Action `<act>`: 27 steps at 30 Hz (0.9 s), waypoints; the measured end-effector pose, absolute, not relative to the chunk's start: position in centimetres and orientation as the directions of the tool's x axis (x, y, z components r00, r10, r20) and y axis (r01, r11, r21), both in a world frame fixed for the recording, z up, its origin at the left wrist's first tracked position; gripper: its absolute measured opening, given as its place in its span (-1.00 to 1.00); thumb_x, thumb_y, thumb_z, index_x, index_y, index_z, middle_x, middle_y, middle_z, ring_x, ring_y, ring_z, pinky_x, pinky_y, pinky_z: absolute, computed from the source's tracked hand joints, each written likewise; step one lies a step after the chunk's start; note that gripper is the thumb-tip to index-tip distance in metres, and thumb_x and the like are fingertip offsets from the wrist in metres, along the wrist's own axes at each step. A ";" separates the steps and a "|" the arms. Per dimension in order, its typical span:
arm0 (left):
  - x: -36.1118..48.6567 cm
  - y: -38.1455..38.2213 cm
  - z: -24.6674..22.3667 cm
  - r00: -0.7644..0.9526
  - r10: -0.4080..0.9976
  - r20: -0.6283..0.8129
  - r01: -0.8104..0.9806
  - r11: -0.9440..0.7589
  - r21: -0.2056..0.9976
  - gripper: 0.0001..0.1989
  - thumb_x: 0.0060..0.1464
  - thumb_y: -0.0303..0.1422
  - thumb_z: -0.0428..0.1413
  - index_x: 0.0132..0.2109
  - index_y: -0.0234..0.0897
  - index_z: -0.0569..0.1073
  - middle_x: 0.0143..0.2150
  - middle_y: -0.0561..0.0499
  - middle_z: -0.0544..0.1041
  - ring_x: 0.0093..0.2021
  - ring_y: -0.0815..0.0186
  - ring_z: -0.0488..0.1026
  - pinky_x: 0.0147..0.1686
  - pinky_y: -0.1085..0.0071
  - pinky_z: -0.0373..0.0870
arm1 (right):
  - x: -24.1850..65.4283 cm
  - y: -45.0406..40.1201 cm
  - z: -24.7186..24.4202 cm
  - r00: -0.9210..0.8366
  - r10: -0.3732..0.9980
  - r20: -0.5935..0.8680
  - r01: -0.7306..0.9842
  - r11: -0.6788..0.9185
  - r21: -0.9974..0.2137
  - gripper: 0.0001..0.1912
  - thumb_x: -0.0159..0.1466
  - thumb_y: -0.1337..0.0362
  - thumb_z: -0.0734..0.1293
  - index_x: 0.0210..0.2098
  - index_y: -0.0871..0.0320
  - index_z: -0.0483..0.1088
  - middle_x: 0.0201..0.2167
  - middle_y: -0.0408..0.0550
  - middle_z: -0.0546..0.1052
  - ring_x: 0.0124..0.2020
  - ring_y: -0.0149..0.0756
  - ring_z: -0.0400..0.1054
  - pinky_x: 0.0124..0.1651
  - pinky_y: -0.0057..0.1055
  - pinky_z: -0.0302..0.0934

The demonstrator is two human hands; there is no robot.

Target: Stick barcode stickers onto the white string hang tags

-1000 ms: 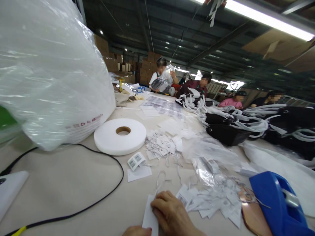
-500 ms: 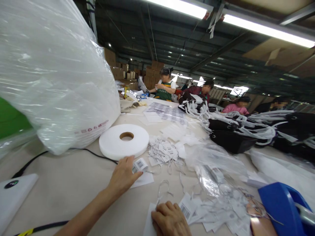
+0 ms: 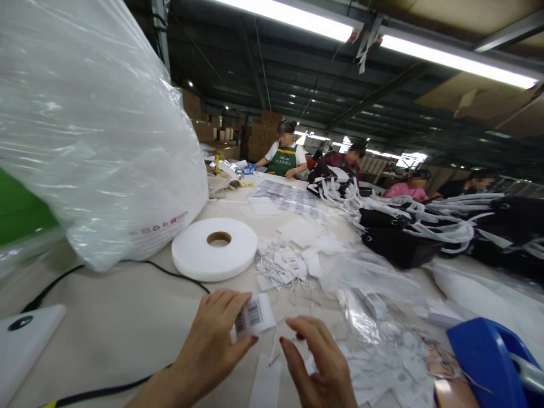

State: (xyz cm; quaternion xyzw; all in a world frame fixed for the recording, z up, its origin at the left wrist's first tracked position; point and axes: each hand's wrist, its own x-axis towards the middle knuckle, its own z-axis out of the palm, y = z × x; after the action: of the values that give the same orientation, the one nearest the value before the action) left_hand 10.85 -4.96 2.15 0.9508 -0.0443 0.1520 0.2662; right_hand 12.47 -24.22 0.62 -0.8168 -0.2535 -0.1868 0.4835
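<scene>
My left hand (image 3: 215, 331) is closed on a white barcode label (image 3: 257, 313), which is raised a little off the table in front of the big white roll (image 3: 215, 249). Just to its right, my right hand (image 3: 321, 360) has thumb and index finger apart, with nothing visible between them. Between the hands a white paper strip (image 3: 266, 382) lies on the table, a thin string beside it. A pile of tags with strings (image 3: 285, 263) lies beyond the hands, and more tags (image 3: 395, 368) are spread at the right.
A large plastic-wrapped bundle (image 3: 106, 141) fills the left. Black items with white straps (image 3: 399, 243) are heaped at the right, behind a blue tool (image 3: 488, 362). A black cable (image 3: 161, 264) crosses the table. Several people are across the table.
My left hand has come nearer and lifted the label. My right hand has risen from the paper strip, its thumb and index finger now spread. A person opposite has lowered their hands.
</scene>
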 end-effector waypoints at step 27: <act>6.5 -8.3 2.5 0.922 -0.104 -0.372 0.383 0.370 0.846 -0.65 -0.39 -0.19 0.37 -0.52 -0.41 0.53 -0.67 0.08 0.40 -0.64 0.49 0.24 -0.61 0.56 0.10 | 12.3 -23.7 1.8 0.967 0.212 0.139 0.152 -0.049 -0.987 -0.82 0.09 0.18 0.37 -0.32 0.10 0.46 -0.38 -0.08 0.49 -0.33 -0.27 0.33 -0.26 -0.37 0.22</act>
State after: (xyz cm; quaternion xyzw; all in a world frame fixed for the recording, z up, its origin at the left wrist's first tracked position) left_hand 6.53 -8.30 2.49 0.5410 0.1291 -0.1489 0.8176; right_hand 12.26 -23.69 1.81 -0.7238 -0.1259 0.0222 0.6781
